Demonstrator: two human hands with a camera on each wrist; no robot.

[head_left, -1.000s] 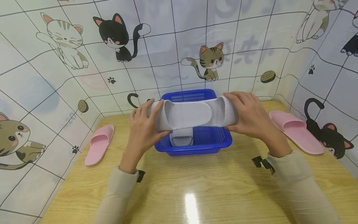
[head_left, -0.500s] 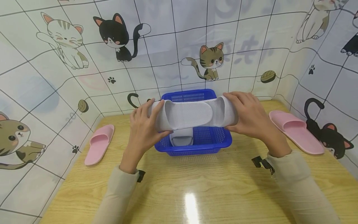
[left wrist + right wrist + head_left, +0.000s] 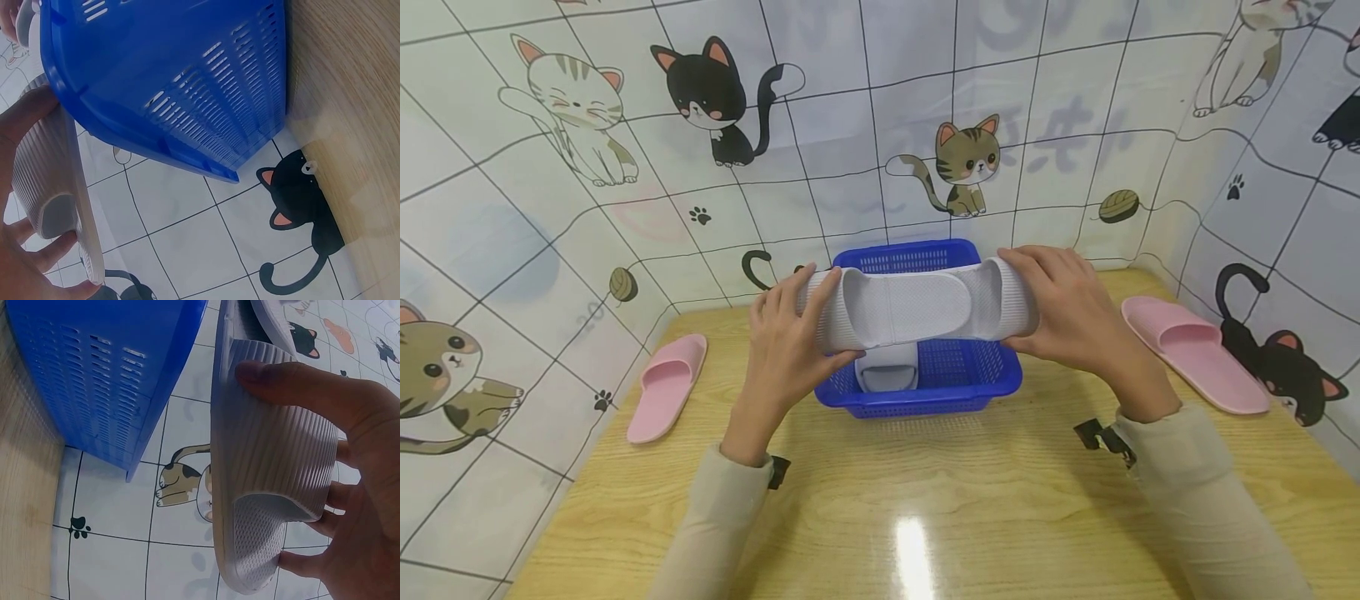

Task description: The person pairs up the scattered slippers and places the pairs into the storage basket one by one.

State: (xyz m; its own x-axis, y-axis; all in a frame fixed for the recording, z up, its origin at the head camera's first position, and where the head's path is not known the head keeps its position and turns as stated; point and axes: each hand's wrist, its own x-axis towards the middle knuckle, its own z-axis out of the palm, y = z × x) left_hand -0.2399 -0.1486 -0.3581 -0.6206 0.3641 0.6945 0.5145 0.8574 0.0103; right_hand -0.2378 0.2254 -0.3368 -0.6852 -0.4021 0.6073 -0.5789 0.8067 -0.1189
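Note:
Above a blue plastic basket (image 3: 925, 400), two pale grey slippers are held end to end, their soles overlapping in the middle. My left hand (image 3: 786, 342) grips the left slipper (image 3: 917, 307) around its ribbed strap. That slipper's rounded heel lies over the sole of the other. Around the ribbed strap of the right slipper (image 3: 1017, 300) curls my right hand (image 3: 1067, 308), its thumb across the ribs in the right wrist view. Inside the basket at the left lies another pale grey slipper (image 3: 887, 377), partly hidden behind the held ones.
One pink slipper (image 3: 658, 400) lies on the wooden table (image 3: 1000, 508) at the left, another pink slipper (image 3: 1210, 358) at the right. A wall covering (image 3: 835, 108) printed with cartoon cats surrounds the table's back and sides, close behind the basket.

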